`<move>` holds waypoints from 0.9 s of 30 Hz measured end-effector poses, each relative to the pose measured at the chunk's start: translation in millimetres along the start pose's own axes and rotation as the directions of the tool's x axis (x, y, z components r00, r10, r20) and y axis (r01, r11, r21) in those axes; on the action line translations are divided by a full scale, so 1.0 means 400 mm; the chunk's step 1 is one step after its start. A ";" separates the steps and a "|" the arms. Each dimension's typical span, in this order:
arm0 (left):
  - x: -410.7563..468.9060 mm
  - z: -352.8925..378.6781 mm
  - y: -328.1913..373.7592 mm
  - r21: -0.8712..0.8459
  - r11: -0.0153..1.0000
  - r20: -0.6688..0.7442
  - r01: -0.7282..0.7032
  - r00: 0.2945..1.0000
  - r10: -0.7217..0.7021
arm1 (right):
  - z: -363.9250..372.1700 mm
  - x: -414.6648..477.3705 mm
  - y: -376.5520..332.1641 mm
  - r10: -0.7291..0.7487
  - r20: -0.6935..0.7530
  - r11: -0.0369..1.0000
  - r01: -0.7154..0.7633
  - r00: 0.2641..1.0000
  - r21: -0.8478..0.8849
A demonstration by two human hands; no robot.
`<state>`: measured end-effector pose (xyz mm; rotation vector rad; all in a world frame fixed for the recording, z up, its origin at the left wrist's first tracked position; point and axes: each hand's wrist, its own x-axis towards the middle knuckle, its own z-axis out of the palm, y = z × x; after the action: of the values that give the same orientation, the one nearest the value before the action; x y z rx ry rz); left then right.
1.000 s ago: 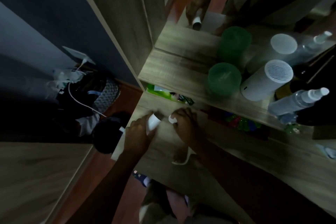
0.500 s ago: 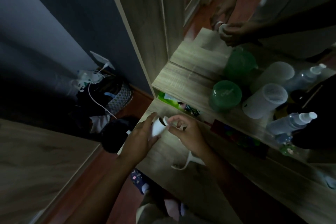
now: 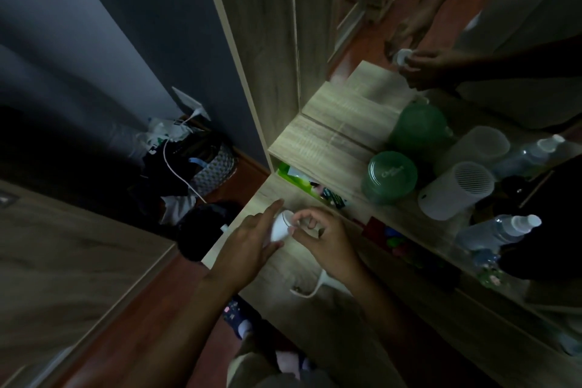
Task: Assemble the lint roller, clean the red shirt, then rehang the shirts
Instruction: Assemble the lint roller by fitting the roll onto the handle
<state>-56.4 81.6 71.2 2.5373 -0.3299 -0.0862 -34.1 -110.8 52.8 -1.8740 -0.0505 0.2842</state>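
A white lint roll (image 3: 279, 226) is held a little above the wooden dresser top (image 3: 318, 334), near its left end. My left hand (image 3: 248, 246) holds the roll from the left, with the index finger stretched out along it and the thumb underneath. From the right, my right hand (image 3: 326, 241) pinches the rim of the roll's open end with curled fingers. The white roller handle (image 3: 310, 291) lies on the dresser, partly hidden under my right forearm. No shirt is in view.
A green lidded jar (image 3: 389, 178), a white ribbed cylinder (image 3: 453, 192) and a spray bottle (image 3: 497, 230) stand on the raised shelf at the right. A mirror (image 3: 419, 63) behind it reflects my hands. On the floor to the left are a basket (image 3: 211, 167) and a white cable.
My right hand has closed the gap to the roll and now pinches its end. My left index finger has straightened. The view has shifted a little.
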 end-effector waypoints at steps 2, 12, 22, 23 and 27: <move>0.001 0.015 0.004 0.000 1.000 0.007 -0.030 1.000 0.030 | 0.000 -0.006 0.017 0.016 0.005 0.999 -0.016 1.000 0.041; 0.017 0.077 -0.011 -0.126 0.991 -0.023 0.045 0.999 -0.049 | 0.000 -0.002 0.102 0.068 -0.028 0.995 -0.066 0.997 0.071; 0.068 0.087 -0.006 -0.857 -0.064 0.409 0.511 0.600 -0.687 | 0.018 0.067 0.330 0.149 -0.164 0.873 -0.208 0.975 -0.440; 0.066 0.090 -0.009 -0.862 -0.129 0.438 0.490 0.592 -0.676 | 0.022 0.072 0.339 0.157 -0.167 0.863 -0.218 0.973 -0.457; 0.051 0.096 0.002 -0.837 -0.328 0.535 0.438 0.528 -0.660 | 0.026 0.089 0.346 0.215 -0.128 0.862 -0.250 0.968 -0.441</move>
<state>-41.8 55.3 39.8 0.9000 0.9248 -0.3393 -16.7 -138.9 -86.6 -2.3631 0.1779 0.3941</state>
